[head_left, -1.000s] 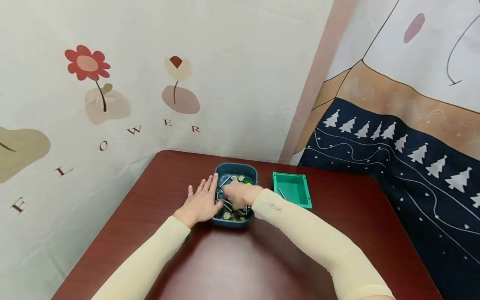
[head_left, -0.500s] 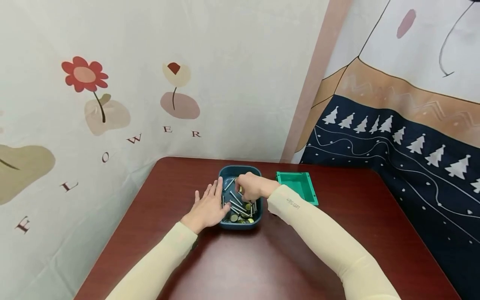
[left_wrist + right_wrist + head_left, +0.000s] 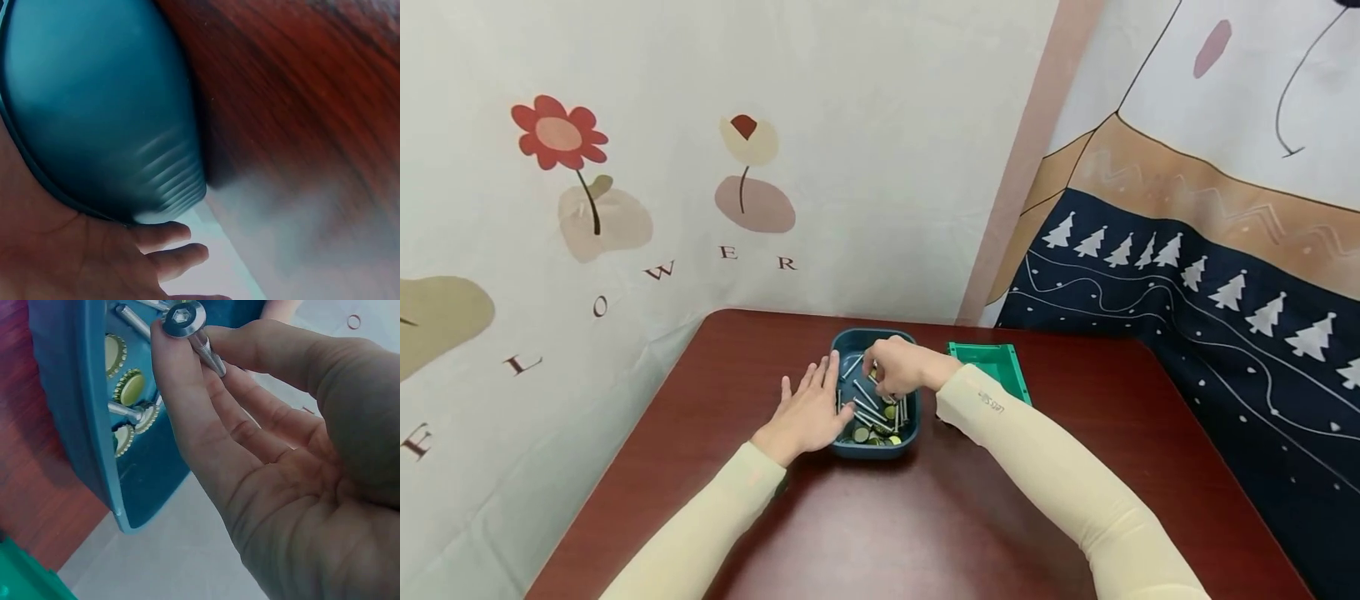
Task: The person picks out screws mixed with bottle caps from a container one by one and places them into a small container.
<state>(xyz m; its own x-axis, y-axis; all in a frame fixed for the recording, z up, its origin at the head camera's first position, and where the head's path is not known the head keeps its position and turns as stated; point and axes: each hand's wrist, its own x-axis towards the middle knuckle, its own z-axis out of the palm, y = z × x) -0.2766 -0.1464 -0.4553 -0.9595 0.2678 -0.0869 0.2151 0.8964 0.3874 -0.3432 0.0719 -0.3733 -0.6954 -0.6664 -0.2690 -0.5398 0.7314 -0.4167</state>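
A dark blue bin (image 3: 874, 452) on the table holds several loose silver bolts (image 3: 866, 394) and several bottle caps (image 3: 861, 434). Above its far right part, my right hand (image 3: 901, 367) pinches one hex-socket bolt (image 3: 185, 320) between thumb and fingers, its round head plain in the right wrist view. Below it in that view lie bottle caps (image 3: 131, 387) with crimped edges. My left hand (image 3: 808, 418) rests against the bin's left side with straight fingers, the palm touching the rim in the left wrist view.
Right of the bin stands a green tray (image 3: 1017, 367), partly hidden behind my right forearm. The reddish-brown table (image 3: 752, 358) ends at the back against a printed cloth (image 3: 880, 167). Another cloth with white trees hangs at the right.
My right hand has risen from among the bin's contents and shifted a little to the right, uncovering more bolts. The left hand keeps its place at the bin. The head view has shifted slightly.
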